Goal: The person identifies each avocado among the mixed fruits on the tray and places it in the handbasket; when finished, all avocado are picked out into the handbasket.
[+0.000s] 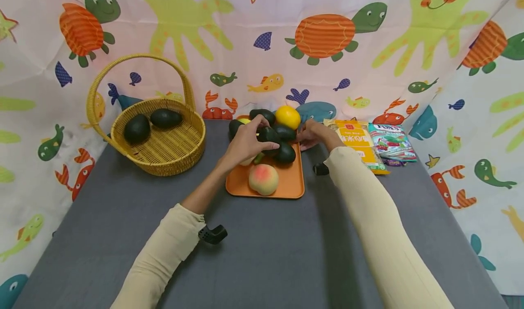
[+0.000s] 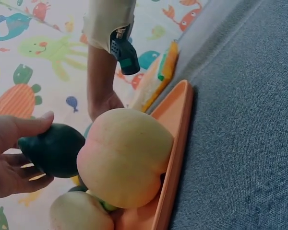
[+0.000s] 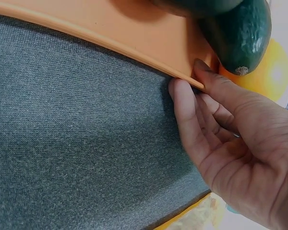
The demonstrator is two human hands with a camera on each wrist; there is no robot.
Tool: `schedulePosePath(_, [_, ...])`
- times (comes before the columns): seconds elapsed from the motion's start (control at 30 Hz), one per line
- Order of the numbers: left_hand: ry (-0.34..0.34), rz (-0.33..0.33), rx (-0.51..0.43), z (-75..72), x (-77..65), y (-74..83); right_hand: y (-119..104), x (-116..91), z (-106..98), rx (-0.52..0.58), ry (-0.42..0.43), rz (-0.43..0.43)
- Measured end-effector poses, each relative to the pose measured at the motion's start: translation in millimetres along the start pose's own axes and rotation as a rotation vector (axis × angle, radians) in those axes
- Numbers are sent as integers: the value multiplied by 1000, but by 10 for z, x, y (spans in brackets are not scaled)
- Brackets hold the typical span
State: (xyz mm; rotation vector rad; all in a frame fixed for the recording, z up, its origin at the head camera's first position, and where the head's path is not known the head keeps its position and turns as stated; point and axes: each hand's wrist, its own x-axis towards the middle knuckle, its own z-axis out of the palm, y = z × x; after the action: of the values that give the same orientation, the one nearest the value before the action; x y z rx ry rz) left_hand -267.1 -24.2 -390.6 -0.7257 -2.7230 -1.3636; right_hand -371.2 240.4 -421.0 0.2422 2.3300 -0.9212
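My left hand [image 1: 244,144] holds a dark green avocado [image 2: 57,151] between thumb and fingers, over the orange tray [image 1: 292,186]. My right hand [image 1: 314,135] pinches the tray's right rim, thumb on the inside and fingers outside, as the right wrist view shows. Several more avocados [image 1: 285,153] lie on the tray. A round yellow fruit [image 1: 288,117] sits at its back right corner. Near the front lies a large pink and cream peach [image 1: 264,179]. Another pale fruit [image 2: 81,213] is beside it, partly hidden by my left hand in the head view.
A yellow woven basket [image 1: 176,163] with a tall handle stands at the left, two avocados [image 1: 137,129] inside. Right of the tray lie a yellow snack bag [image 1: 355,140] and a teal-and-white packet [image 1: 391,143]. A patterned cloth hangs behind the grey table [image 1: 262,254].
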Motion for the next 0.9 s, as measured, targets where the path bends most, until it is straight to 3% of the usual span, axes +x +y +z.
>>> schedulePosePath(0.17, [18, -1, -23, -65, -10, 28, -31, 4, -21, 3, -8, 40])
schedulePosePath(0.37, [63, 12, -57, -159, -35, 32, -51, -1, -15, -6, -18, 15])
schedulePosePath(0.9, [161, 88, -6, -260, -118, 57, -49, -31, -24, -5, 2, 38])
